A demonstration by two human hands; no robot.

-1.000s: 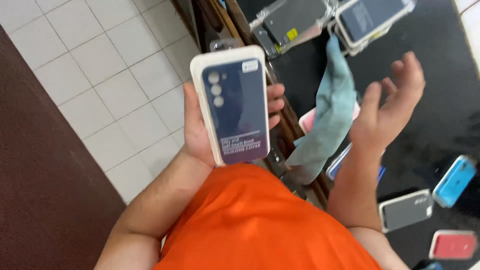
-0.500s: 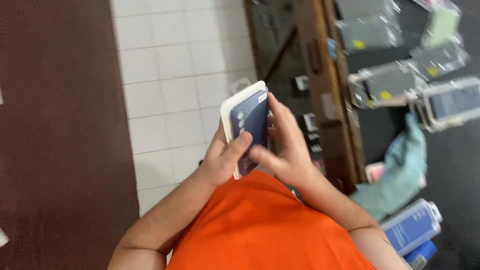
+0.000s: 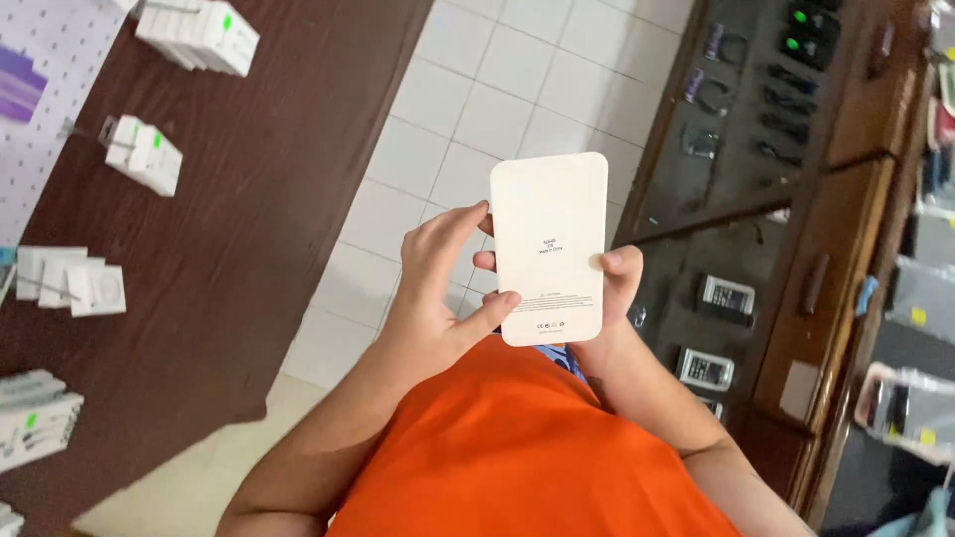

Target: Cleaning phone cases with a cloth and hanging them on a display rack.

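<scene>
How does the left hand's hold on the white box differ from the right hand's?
The left hand lies over the face of the white box, thumb pressing its lower left corner; the right hand sits behind, only a thumb showing on the right edge. Left fingers curl at the left edge; right fingers are hidden. Both are bare and touch the box.

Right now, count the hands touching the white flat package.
2. The left hand grips the white flat package along its left edge, thumb across the lower corner; the right hand holds its right edge, mostly hidden behind it.
</scene>
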